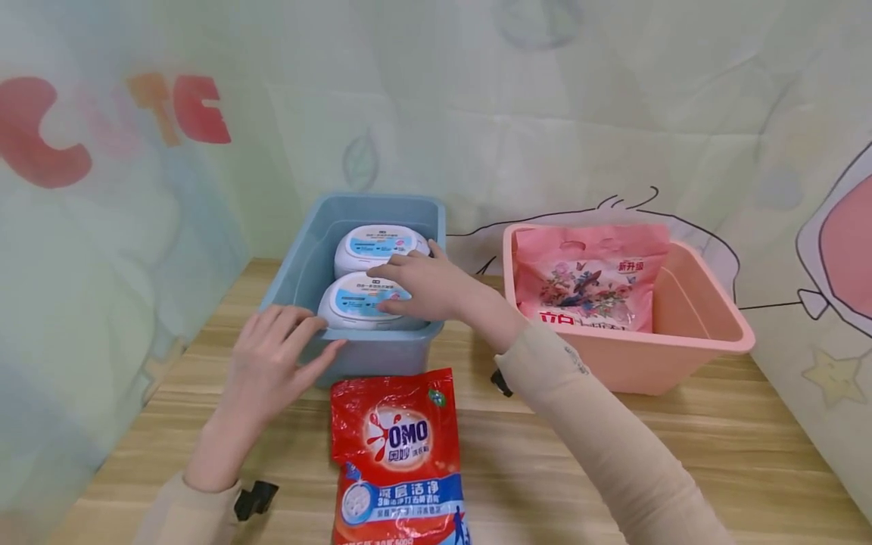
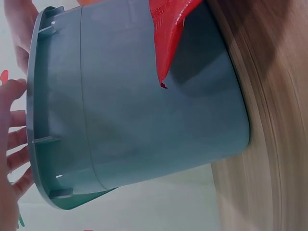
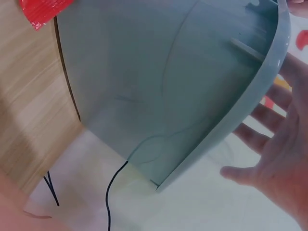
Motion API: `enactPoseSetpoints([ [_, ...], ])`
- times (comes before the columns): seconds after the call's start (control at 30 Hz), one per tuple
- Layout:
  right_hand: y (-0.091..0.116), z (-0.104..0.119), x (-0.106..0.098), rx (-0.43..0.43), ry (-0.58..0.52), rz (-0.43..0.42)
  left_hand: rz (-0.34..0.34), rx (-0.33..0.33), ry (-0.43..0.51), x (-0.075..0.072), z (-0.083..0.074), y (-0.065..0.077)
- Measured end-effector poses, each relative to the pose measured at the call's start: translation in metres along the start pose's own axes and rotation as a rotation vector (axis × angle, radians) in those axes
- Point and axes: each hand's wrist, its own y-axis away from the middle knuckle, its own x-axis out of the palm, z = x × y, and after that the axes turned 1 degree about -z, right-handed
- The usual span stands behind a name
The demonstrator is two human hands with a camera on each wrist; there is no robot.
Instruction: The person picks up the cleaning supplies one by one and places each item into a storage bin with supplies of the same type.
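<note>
Two white tubs with blue labels, a front tub (image 1: 361, 300) and a rear tub (image 1: 381, 244), sit one behind the other in a blue-grey bin (image 1: 381, 350). My right hand (image 1: 436, 288) reaches over the bin's right rim with fingers spread across the tubs' right side. In the right wrist view those fingers (image 3: 255, 137) pass behind the rim. At the front left corner, my left hand (image 1: 275, 356) has its loosely bent fingers over the bin's edge, fingertips right at the rim. A red OMO detergent bag (image 1: 398, 462) lies in front of the bin.
To the right stands a pink bin (image 1: 613, 367) holding a pink floral detergent bag (image 1: 589, 284). Both bins rest on a wooden tabletop (image 1: 538, 462) before a printed cloth backdrop (image 1: 545, 136). A black cable (image 3: 111, 185) shows in the right wrist view.
</note>
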Motion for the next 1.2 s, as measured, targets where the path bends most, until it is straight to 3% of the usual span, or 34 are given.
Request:
enactPoseSetpoints([
  [0.2, 0.009, -0.005, 0.007, -0.011, -0.032, -0.095, 0.022, 0.001, -0.001, 0.0, -0.002, -0.004],
  [0.47, 0.018, -0.006, 0.014, -0.044, -0.043, -0.219, -0.027, 0.034, 0.015, 0.001, -0.007, -0.011],
  [0.73, 0.031, -0.008, 0.021, -0.083, -0.007, -0.39, 0.01, 0.035, 0.001, 0.0, -0.013, -0.013],
  [1.2, 0.059, -0.016, 0.038, -0.08, -0.086, -0.507, 0.034, 0.055, 0.014, -0.001, -0.027, -0.017],
])
